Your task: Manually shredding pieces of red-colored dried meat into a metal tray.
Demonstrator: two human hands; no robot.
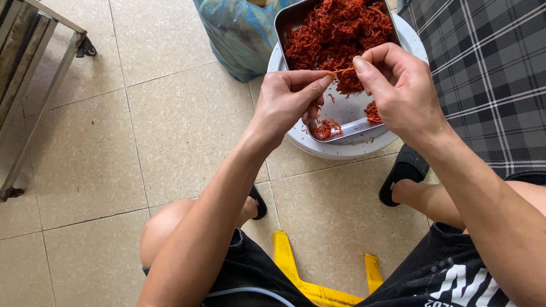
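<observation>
A metal tray (348, 110) rests on a round white lid (364, 149) and holds a heap of red shredded strands (335, 34). Over the tray, my left hand (287, 99) and my right hand (398, 85) pinch the two ends of one thin orange-red strand (343, 71), stretched between their fingertips. A small clump of red shreds (325, 128) lies in the tray's near corner under my left hand; another bit (372, 111) lies by my right hand.
A blue plastic bag (242, 31) stands behind the tray at the left. A metal frame (34, 85) leans at the far left. A plaid cloth (489, 74) covers the right side. I sit on a yellow stool (296, 267), black sandals (404, 170) on tiled floor.
</observation>
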